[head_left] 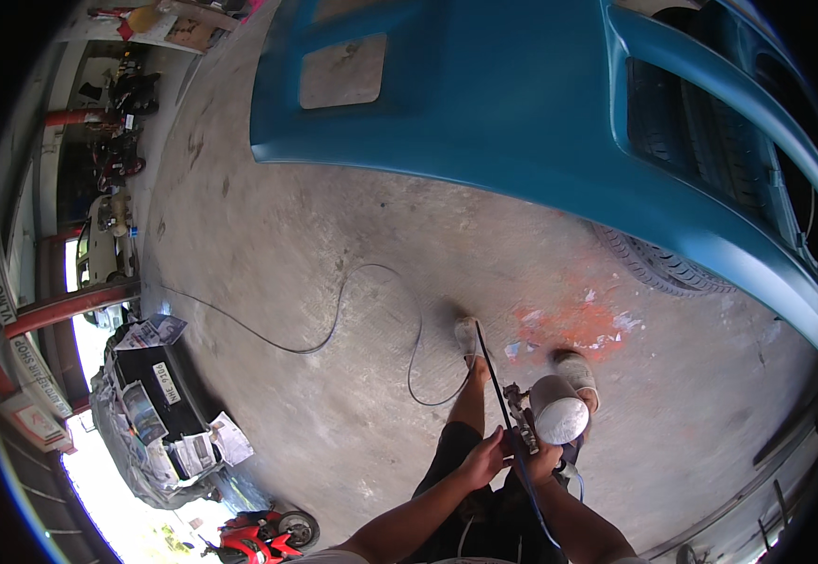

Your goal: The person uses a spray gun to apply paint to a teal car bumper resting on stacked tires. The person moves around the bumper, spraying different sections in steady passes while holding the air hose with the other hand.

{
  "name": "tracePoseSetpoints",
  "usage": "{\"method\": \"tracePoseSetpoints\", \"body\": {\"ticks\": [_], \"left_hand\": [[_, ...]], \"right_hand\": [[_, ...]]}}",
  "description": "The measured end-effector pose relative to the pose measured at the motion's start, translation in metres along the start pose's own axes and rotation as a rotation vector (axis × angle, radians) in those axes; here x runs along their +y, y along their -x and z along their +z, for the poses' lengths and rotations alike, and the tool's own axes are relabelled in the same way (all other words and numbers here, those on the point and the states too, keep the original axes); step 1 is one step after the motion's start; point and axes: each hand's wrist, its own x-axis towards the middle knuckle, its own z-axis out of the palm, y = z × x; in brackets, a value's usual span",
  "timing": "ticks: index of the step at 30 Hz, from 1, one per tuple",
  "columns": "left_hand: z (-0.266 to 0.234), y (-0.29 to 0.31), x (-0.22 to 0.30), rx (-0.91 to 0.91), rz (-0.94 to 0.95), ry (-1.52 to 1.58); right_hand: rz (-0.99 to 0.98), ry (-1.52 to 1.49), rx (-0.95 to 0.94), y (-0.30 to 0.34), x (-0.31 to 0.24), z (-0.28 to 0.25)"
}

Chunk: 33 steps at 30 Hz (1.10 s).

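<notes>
In front of my body I hold a metal spray gun (519, 414) with a rounded, pale silver paint cup (559, 414). My right hand (542, 462) is wrapped round its handle. My left hand (484, 461) is closed at the gun's left side, fingertips against its body; the exact part they grip is hidden. A dark air hose (495, 381) passes in front of the gun and close by the left fingers. Beyond my feet stands a large blue vehicle body panel (484, 122) with cut-out openings, smooth and satin-looking.
Across the concrete floor (277, 235) a thin hose (315, 348) winds toward my feet. A tyre (658, 263) sits under the panel, near an orange paint stain (574, 324). At left are a partly covered car (183, 395) with papers on it and a red motorcycle (254, 543).
</notes>
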Motion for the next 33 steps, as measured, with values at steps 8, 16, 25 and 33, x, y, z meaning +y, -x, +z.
{"method": "tracePoseSetpoints", "body": {"ticks": [8, 16, 25, 33], "left_hand": [[-0.009, -0.037, 0.135, 0.439, 0.350, -0.456], [-0.074, 0.019, 0.156, 0.562, 0.303, -1.094], [-0.092, 0.087, 0.122, 0.520, 0.182, -1.080], [-0.092, 0.113, 0.127, 0.754, 0.410, -1.079]], "right_hand": [[-0.438, 0.138, 0.053, -0.044, -0.034, 0.074], [-0.518, 0.114, 0.074, -0.158, -0.049, 0.088], [-0.602, 0.245, -0.071, -0.099, -0.108, 0.071], [-0.640, 0.317, -0.018, -0.026, -0.219, 0.037]]}}
